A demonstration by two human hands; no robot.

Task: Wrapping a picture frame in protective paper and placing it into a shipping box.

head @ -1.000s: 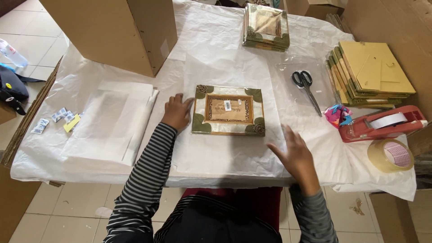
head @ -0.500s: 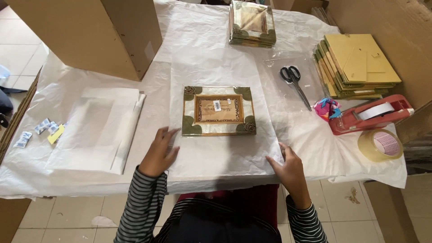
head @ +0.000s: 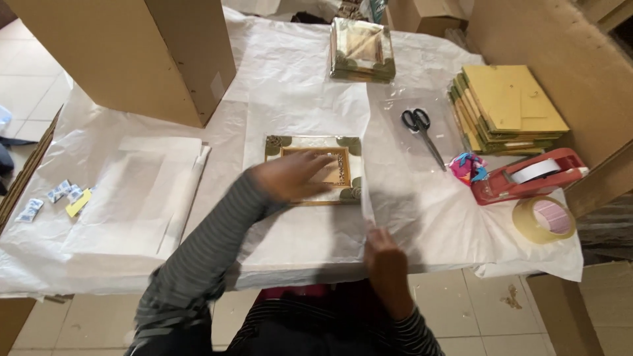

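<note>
A gold picture frame [head: 344, 146] with green corner pieces lies flat on a sheet of white tissue paper [head: 297, 237] in the middle of the table. My left hand [head: 293, 175], blurred by motion, reaches across the frame with its fingers spread and covers most of the frame's middle. My right hand [head: 386, 260] is at the table's near edge, just right of the frame. Its fingers pinch the near right corner of the tissue sheet, which stands up a little off the table.
A big cardboard box [head: 132, 53] stands at the back left. A wrapped stack of similar frames [head: 361, 49] is at the back. Scissors [head: 422, 132], stacked yellow boards [head: 508, 105], a red tape dispenser [head: 527, 178] and a tape roll [head: 544, 219] lie right. Folded tissue [head: 132, 191] and small packets [head: 59, 198] lie left.
My left hand has moved from the table's near edge up onto the frame. My right hand has shifted left and taken hold of the tissue's corner.
</note>
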